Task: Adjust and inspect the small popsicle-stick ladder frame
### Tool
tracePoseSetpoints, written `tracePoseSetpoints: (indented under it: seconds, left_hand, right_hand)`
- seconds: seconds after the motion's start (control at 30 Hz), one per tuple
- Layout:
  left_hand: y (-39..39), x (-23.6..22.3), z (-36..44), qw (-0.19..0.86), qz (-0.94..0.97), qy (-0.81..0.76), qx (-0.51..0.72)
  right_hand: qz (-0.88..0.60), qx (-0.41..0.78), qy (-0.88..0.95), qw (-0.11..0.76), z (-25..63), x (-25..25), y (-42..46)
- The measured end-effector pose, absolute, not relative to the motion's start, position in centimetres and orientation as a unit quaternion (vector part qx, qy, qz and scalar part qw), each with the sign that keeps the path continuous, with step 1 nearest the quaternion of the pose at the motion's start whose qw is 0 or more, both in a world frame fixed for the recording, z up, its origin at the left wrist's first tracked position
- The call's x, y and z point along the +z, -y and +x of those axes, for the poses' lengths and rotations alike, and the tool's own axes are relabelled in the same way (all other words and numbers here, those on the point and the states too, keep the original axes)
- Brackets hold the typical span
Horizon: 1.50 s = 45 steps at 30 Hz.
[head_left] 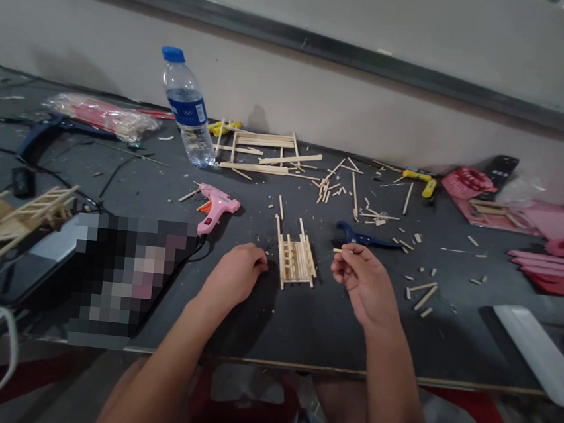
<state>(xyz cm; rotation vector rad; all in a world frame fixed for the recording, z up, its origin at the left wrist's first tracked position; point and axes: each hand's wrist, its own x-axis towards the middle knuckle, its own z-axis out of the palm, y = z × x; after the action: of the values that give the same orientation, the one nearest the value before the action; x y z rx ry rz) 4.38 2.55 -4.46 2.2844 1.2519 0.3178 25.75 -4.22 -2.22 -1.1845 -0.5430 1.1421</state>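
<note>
My right hand [362, 279] pinches a short wooden stick piece [337, 250] between thumb and fingertips, held above the dark table [260, 332]. Resting on the table, my left hand [239, 267] has its fingers curled in, and nothing shows in them. Between both hands stands a small chair-like model [297, 261] built from thin wooden sticks; neither hand touches it. A pink hot glue gun [218, 209] lies beyond my left hand, to the left of the model. Just past my right hand are dark blue-handled cutters [366, 238].
A water bottle [186, 112] stands near the wall beside a larger stick frame [262, 150]. Stick scraps [423, 295] lie scattered on the right. On the left are another stick model [22, 216] and a phone [42, 261]. A white power bank-like slab [538, 352] overhangs the front edge.
</note>
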Motion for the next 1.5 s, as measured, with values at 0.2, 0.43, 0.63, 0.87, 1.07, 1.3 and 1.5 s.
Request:
tracePoseSetpoints:
  seconds: [0.2, 0.43, 0.63, 0.87, 1.07, 1.3, 1.5]
  left_hand:
    - [-2.8, -4.3, 3.4, 0.232, 0.832, -0.488, 0.127]
    - [-4.1, -3.5, 0.9, 0.231, 0.757, -0.568, 0.224]
    - [-3.8, -4.2, 0.7, 0.232, 0.801, -0.515, 0.199]
    - [-3.2, -4.8, 1.3, 0.199, 0.842, -0.481, 0.145]
    - [-3.2, -4.7, 1.2, 0.186, 0.847, -0.478, 0.140]
    - [-1.5, -4.3, 3.7, 0.260, 0.794, -0.499, 0.232]
    - [-0.4, -4.8, 6.7, 0.480, 0.671, -0.468, 0.317]
  right_hand:
    - [-0.564, 0.485, 0.231, 0.627, 26.5, -2.9, 3.8]
    - [-0.660, 0.459, 0.237, 0.545, 27.3, -4.6, 2.4]
    - [-0.674, 0.462, 0.248, 0.521, 27.2, -4.6, 2.4]
    - [-0.678, 0.457, 0.274, 0.507, 27.1, -4.9, 2.5]
    - [-0.687, 0.457, 0.317, 0.468, 26.9, -4.8, 2.8]
    - [-0.678, 0.478, 0.379, 0.410, 25.5, -4.0, 3.3]
    - [-0.659, 0.482, 0.385, 0.431, 24.4, -4.5, 2.9]
